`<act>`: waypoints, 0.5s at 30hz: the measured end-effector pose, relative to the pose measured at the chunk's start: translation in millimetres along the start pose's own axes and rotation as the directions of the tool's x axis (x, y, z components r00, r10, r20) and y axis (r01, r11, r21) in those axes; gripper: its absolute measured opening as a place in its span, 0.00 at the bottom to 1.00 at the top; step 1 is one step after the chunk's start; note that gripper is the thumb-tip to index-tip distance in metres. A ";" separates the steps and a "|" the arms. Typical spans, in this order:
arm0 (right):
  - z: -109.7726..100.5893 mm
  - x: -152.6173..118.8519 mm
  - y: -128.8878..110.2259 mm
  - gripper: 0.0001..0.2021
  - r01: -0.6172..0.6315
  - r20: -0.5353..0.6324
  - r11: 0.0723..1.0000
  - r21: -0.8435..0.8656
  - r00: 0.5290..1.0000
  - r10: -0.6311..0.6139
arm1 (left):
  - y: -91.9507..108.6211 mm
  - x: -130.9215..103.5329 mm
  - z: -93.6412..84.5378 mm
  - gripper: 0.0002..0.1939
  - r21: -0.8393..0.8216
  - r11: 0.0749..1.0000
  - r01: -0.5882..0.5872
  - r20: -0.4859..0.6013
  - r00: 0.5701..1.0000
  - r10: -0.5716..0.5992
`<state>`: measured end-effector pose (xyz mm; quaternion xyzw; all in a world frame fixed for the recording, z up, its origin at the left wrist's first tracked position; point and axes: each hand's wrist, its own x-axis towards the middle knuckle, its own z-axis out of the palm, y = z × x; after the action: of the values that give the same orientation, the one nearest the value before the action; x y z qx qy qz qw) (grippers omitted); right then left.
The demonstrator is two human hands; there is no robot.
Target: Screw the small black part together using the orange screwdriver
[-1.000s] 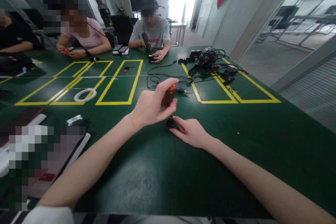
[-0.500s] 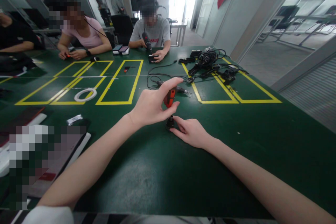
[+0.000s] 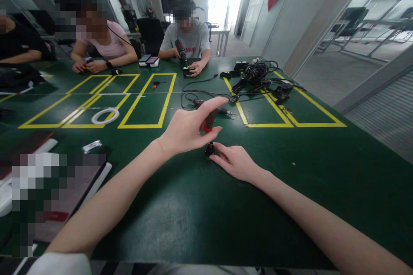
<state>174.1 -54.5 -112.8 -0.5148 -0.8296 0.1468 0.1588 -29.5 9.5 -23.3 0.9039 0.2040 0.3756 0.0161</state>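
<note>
My left hand [image 3: 190, 129] is curled around a screwdriver [image 3: 211, 119] with a black and orange-red handle, thumb and forefinger on either side of it. The screwdriver stands about upright, its lower end over a small black round part [image 3: 209, 151]. Whether the tip sits inside that part cannot be made out. My right hand [image 3: 237, 162] pinches the black part from the right and holds it on the green table [image 3: 180, 223]. Behind my left hand lies a dark pen-shaped tool [image 3: 226, 111] with a thin metal tip.
Yellow tape [image 3: 140, 127] marks rectangles on the table. A white ring-shaped roll [image 3: 105, 116] lies to the left, and tangled black cables [image 3: 258, 73] to the right. A small white packet [image 3: 92, 146] rests near dark flat boxes. Across the table, several people sit, one holding a power screwdriver [image 3: 181, 50].
The screwdriver handle has turned in my left hand: its orange side faced me before, now mostly its dark side shows. My right hand and the black part stay in place.
</note>
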 end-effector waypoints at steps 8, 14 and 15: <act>0.3 1.3 0.2 0.12 -0.003 0.011 0.999 -0.054 1.000 0.004 | 1.3 1.8 -2.0 0.29 -0.016 0.995 -0.101 -0.020 0.995 0.101; -1.3 0.0 -0.4 0.13 0.004 0.015 0.999 -0.042 1.000 -0.004 | 1.2 -1.0 2.5 0.31 0.013 0.997 -0.082 -0.047 0.996 0.082; -1.7 -0.1 -0.8 0.12 0.003 0.016 0.999 -0.034 1.000 -0.003 | 1.0 -1.2 2.8 0.32 0.009 0.997 -0.071 -0.049 0.996 0.071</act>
<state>174.2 -54.8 -111.0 -0.5150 -0.8340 0.1365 0.1436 -28.0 8.5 -26.0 0.9012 0.1736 0.3972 -0.0057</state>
